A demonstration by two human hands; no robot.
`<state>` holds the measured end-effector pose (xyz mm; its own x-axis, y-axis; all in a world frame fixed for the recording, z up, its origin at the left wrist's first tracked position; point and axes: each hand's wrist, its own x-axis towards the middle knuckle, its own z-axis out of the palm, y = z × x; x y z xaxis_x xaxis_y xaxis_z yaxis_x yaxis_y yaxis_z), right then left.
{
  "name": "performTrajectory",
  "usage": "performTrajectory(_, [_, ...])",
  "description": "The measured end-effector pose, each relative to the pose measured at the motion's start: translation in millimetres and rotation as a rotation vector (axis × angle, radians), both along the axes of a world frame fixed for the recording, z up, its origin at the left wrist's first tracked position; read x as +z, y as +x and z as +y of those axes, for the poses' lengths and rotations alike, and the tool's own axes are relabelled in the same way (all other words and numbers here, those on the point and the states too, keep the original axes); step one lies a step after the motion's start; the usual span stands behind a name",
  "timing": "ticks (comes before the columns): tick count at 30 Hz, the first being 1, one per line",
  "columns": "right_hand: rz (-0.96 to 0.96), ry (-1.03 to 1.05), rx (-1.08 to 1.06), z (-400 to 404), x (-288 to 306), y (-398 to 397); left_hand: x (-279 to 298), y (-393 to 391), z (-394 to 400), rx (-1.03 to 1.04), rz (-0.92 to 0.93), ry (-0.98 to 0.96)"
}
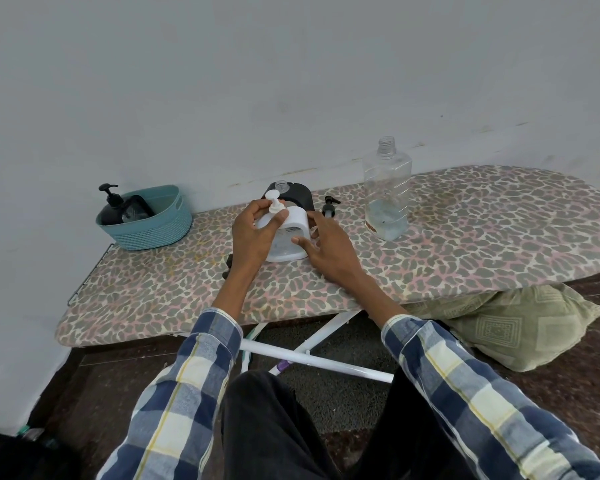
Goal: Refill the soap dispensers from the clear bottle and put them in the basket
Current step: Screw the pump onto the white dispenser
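Note:
A white soap dispenser (pixel 293 233) stands mid-board on the leopard-print ironing board (pixel 465 244). My left hand (pixel 253 233) grips its white pump top (pixel 274 200) at the neck. My right hand (pixel 326 247) steadies the body from the right, thumb on its front. Behind it stands a black dispenser (pixel 297 195) with an open neck, its black pump (pixel 329 206) lying beside it. The clear bottle (pixel 387 192), uncapped and holding a little liquid at the bottom, stands to the right. A teal basket (pixel 149 226) at far left holds a black pump dispenser (pixel 113 209).
The board runs along a grey wall, with its left edge near the basket. Its white legs (pixel 309 355) cross below. A green cushion (pixel 506 323) lies on the dark floor under the board's right end. My knees sit close to the front edge.

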<state>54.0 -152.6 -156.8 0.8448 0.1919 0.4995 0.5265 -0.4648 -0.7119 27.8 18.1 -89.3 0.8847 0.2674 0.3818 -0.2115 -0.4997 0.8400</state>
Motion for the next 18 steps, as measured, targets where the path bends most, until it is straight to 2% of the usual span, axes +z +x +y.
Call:
performTrajectory(8, [-0.023, -0.034, 0.011, 1, -2, 2, 8, 4, 7, -0.044, 0.036, 0.078])
performTrajectory(15, [0.015, -0.043, 0.050, 2, -2, 4, 12, 8, 14, -0.119, 0.085, 0.077])
performTrajectory(18, [0.013, -0.016, 0.062, 0, 0, 3, 9, 6, 12, -0.085, 0.065, 0.054])
